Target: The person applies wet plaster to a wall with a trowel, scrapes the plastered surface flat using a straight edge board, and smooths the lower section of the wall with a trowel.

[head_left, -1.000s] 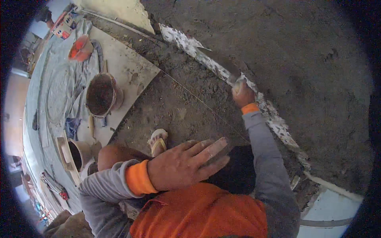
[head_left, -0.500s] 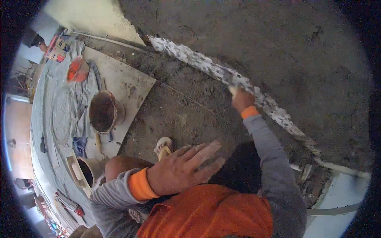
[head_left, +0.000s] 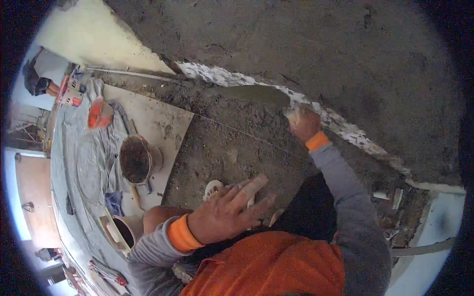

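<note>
My right hand (head_left: 306, 124) is closed round the pale handle of a trowel. Its long grey blade (head_left: 259, 94) lies along the lower edge of a white, patchy strip (head_left: 217, 74) at the foot of the grey rendered wall (head_left: 316, 44). My left hand (head_left: 224, 209) hangs in front of my body with fingers spread, holding nothing. Beneath it are a sandalled foot (head_left: 213, 187) and dark, rough ground (head_left: 232, 143).
To the left, a mortar-stained bucket (head_left: 140, 160) stands on a pale board (head_left: 168, 116), with an orange-red bucket (head_left: 100, 114) beyond. Another container (head_left: 129, 228) is by my knee. A thin string (head_left: 237, 129) crosses the ground. A person (head_left: 37, 79) bends over at far left.
The trowel blade, hard to make out before, now shows flat along the strip's lower edge. My left hand stays open. The whole view has shifted slightly.
</note>
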Tool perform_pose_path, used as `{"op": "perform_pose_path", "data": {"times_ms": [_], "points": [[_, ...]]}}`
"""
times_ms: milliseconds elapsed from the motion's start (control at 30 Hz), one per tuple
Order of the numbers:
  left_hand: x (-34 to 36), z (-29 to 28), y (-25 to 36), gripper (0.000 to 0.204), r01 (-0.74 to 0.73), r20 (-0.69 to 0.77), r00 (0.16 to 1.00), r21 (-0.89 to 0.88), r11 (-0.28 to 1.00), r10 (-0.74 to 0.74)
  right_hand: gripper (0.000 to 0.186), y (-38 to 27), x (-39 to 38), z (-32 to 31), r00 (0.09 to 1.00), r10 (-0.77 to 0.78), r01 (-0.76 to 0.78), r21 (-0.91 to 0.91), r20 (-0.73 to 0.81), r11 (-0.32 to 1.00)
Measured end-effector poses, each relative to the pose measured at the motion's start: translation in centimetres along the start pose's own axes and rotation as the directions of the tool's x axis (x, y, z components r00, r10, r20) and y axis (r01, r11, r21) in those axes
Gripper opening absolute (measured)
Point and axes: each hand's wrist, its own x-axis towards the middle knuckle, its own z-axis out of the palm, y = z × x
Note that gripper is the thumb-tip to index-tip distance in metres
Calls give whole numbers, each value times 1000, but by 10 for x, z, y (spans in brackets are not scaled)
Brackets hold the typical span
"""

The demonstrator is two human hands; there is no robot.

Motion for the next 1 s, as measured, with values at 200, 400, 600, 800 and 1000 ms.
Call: {"op": "perform_pose_path", "data": {"times_ms": [200,400,600,800,1000], "points": [[-1,-5,5,53,1,47,999,69,998,-5,37,-9,15,-17,967,151,-127,-130,203,983],[3,-1,5,58,-30,-18,999,106,994,32,56,-10,13,-20,999,-32,33,118,-14,992],[0,-4,8,59,14,42,999,40,999,-15,47,-9,20,-10,953,117,-128,25,279,991],[1,-4,5,60,22,26,999,73,997,-24,54,-1,12,-18,982,43,-62,94,186,994],[0,-1,3,62,10,38,999,48,999,-12,50,5,-7,-3,999,-11,8,-83,-37,997]]}}
